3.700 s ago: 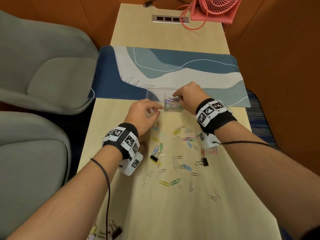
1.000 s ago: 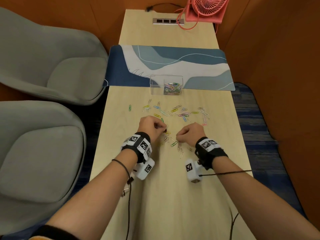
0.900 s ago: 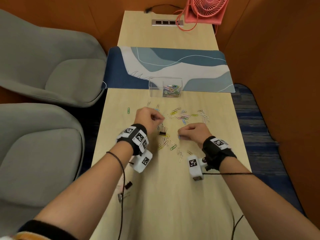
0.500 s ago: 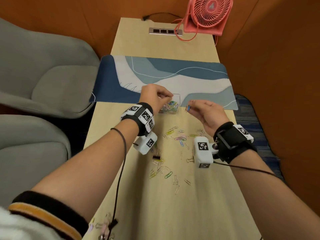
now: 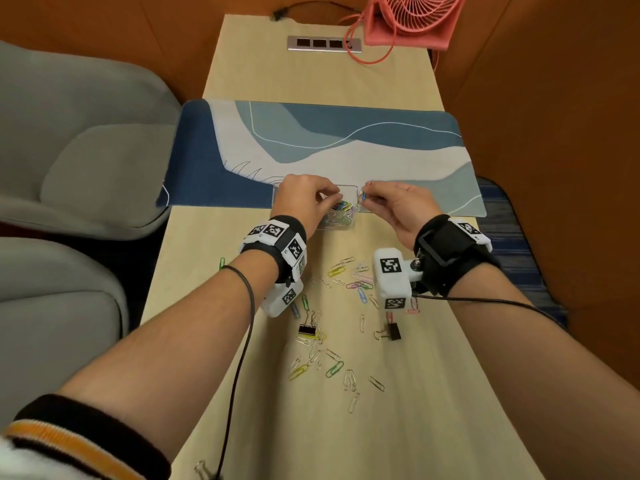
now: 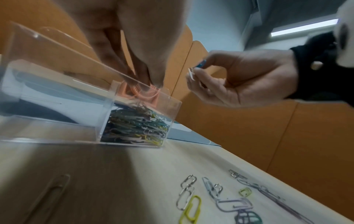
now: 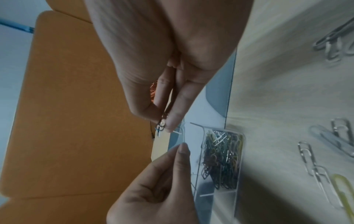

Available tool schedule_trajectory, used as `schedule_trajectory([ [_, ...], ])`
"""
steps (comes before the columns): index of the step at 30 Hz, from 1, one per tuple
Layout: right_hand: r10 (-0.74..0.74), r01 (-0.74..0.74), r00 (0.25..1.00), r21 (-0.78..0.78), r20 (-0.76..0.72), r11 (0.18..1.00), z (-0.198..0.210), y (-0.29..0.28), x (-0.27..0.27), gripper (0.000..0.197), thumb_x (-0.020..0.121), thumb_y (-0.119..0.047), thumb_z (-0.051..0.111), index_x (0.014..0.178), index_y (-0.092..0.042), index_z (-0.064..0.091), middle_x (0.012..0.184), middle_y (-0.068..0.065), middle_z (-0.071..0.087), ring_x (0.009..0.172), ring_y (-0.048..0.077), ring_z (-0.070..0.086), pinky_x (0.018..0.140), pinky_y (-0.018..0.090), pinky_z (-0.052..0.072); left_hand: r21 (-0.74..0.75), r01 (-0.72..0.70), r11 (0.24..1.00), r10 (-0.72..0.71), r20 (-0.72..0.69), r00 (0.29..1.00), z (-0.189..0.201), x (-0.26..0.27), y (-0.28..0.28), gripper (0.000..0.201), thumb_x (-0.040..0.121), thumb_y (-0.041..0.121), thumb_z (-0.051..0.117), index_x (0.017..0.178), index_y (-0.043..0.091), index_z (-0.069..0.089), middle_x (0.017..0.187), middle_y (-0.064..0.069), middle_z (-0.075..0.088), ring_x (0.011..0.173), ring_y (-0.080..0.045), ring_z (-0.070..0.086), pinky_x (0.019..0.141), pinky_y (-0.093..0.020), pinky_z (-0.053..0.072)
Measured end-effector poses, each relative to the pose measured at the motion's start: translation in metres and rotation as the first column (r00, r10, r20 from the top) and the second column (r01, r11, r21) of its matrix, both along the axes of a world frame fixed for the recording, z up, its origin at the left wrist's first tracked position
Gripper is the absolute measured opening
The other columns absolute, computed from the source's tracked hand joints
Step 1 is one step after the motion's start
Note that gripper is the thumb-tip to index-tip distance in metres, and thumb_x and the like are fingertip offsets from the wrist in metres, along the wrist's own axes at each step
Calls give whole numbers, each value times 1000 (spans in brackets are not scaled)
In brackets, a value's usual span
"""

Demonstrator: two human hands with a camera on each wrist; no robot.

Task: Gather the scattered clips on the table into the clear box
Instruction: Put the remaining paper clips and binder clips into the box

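- Step in hand: drop-off at the clear box (image 5: pixel 353 194). Both hands are up at the box, which sits at the near edge of the blue desk mat (image 5: pixel 346 147), partly on the desk (image 5: pixel 433 410).
- Box has 2 compartments w/ a divider. The right one holds a heap of coloured paper clips (image 6: pixel 134 125); the left one looks bare in the left wrist view.
- Left hand (image 5: pixel 304 199): fingers bunched, tips pointing down over the filled compartment. Can't tell if it has a clip between them or has let go — tips blurred.
- Right hand (image 5: pixel 391 206): thumb + forefinger pinch a couple of clips (image 7: pixel 161 125), one blue, one silvery; other fingers loosely curled. It's just beside the box's right wall, not yet over the opening.
- Still on the desk: lots of scattered clips (image 5: pixel 356 282) near the wrists, more nearer the body, plus two black binder clips (image 5: pixel 307 329) and (image 5: pixel 393 331).
- Task looks maybe half done, judging by heap vs. leftovers.
- Next move, prob.: shift right hand left, over the filled compartment, open the pinch low so clips don't bounce off the rim; then both hands back to the scatter for more.
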State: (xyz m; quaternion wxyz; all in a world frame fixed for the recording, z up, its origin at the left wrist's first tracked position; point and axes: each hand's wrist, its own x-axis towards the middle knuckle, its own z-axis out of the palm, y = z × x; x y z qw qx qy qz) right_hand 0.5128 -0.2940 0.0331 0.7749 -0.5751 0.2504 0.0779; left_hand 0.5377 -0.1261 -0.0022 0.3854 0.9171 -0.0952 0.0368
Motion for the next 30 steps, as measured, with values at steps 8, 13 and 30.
schedule_trajectory([
  [8,330,-103,926,-722,182,685,-8,19,22,10,68,-10,76,76,-15,78,73,-1,74,67,9,69,71,13,54,-1,-104,995,103,122,987,3,-14,22,12,86,34,68,88,27,77,76,16,66,70,-6,51,73,-24,45],
  [13,643,-176,766,-970,-28,167,-9,36,28,14,78,-14,68,88,-15,78,86,1,74,84,16,66,89,17,48,-134,-127,983,136,59,989,-5,-33,49,7,84,29,70,84,25,76,74,15,69,63,6,53,66,-10,41],
  [30,621,-184,758,-978,-202,-92,-13,45,35,21,86,-4,59,92,-15,75,97,11,70,87,30,66,85,37,55,125,-241,962,249,-46,967,-47,-101,127,12,85,26,69,94,21,74,98,-1,61,94,-19,52,86,-31,45],
])
